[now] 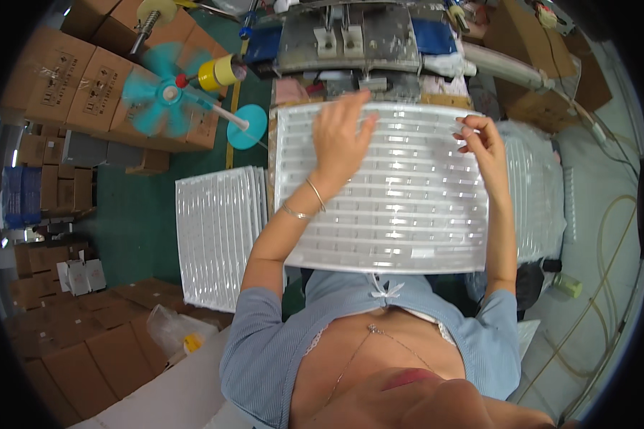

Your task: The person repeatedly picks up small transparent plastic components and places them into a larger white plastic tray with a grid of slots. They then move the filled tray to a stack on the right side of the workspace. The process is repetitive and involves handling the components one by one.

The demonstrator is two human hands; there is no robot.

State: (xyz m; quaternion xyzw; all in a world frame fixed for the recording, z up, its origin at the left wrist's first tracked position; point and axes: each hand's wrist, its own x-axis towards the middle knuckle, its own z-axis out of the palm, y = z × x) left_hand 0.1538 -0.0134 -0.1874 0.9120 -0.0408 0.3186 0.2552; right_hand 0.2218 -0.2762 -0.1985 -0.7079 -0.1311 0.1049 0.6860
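A glossy white ribbed plastic tray lies in front of me, with long parallel rows across it. Small shapes show along the rows, too fine to make out. Above the tray's upper left part is my left hand, fingers stretched and apart, with nothing in it. My right hand is at the tray's upper right corner. Its thumb and fingertips are pinched together, and whatever they hold is too small to name.
Similar trays are stacked at the left; more, wrapped in clear plastic, stand at the right. Beyond my tray is a metal machine. A turquoise fan blurs at the far left, near cardboard boxes. Hoses run at the right.
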